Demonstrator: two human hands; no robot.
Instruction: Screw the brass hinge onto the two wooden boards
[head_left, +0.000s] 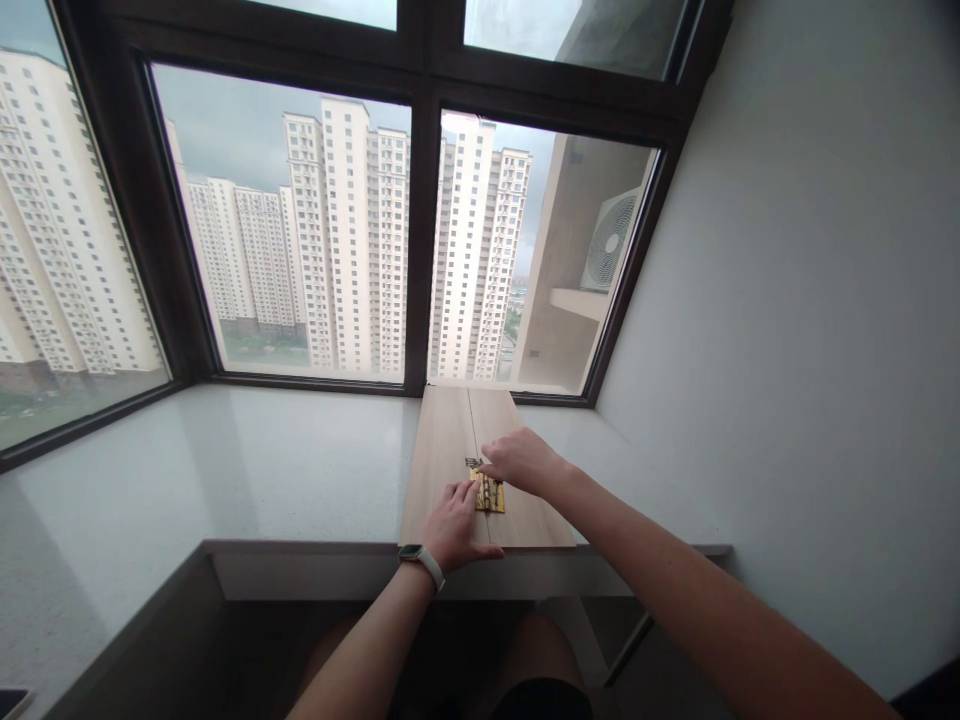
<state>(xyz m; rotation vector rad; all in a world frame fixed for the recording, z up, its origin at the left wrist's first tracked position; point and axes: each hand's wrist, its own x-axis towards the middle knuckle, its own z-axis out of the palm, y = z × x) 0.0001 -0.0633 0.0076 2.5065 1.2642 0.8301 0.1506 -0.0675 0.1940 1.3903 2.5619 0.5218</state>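
Note:
A pale wooden board [442, 430] with a lengthwise seam lies on the white sill. Across the seam, near its front half, sits a brass-coloured hinge [491, 493] with dark marks or screws on it. My left hand [452, 528], wearing a watch, rests on the board with spread fingers, its fingertips at the hinge's left edge. Curled at the hinge's upper edge is my right hand [521, 460]; what it grips, if anything, is too small to name. Small dark pieces [473, 462] lie just beyond the hinge.
The white sill [315, 470] runs left and right of the board, ending at a front edge above my legs. Dark-framed windows stand behind it. A wall [810, 350] rises on the right. Part of a dark object [13, 700] shows at bottom left.

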